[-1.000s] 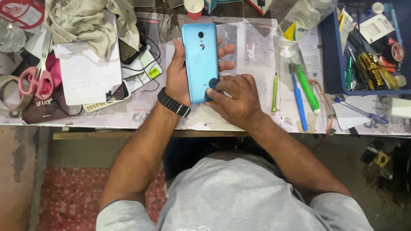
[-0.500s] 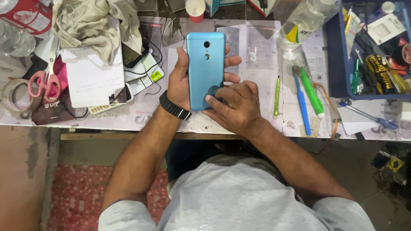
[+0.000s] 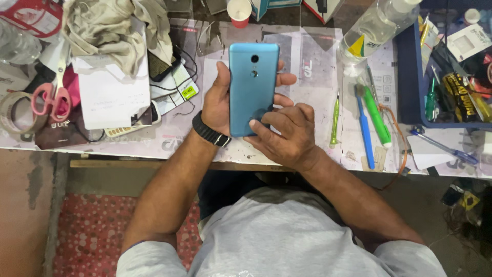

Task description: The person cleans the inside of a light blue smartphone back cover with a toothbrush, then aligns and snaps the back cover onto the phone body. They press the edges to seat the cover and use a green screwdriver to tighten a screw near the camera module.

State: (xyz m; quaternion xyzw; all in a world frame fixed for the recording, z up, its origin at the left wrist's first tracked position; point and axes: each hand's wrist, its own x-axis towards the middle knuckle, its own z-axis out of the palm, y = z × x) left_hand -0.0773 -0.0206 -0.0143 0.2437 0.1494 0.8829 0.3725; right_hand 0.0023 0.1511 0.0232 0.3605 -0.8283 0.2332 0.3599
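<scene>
Head view gives me the whole bench point(image 3: 307, 56) from above, and I see both hands meeting on a blue phone point(image 3: 252, 87) held back-side up, its camera lens and round sensor toward the far end. The left hand point(image 3: 219, 100) cradles it from underneath: the thumb lies along the phone's left edge and the fingers point(image 3: 286, 79) curl round the right edge, so that hand is closed on the phone. The right hand point(image 3: 286, 136) comes in from the near end with its fingers point(image 3: 259, 127) pressed flat on the lower part of the back; whether they pinch anything small there I cannot tell. A black wristband point(image 3: 209, 130) sits on the left wrist.

To the right of the right-hand fingers, near but apart, lie a slim green screwdriver point(image 3: 334, 119), a blue tool point(image 3: 363, 125) and a green marker point(image 3: 377, 117). Left of the left hand are papers point(image 3: 110, 95), pink-handled scissors point(image 3: 51, 97) and a roll of tape point(image 3: 11, 110).

I judge the step in hand to be working the lower end of the back cover by pressing or rubbing. The next move, as I read it, calls for a steady left-hand hold and firm fingertip pressure near that bottom edge.
</scene>
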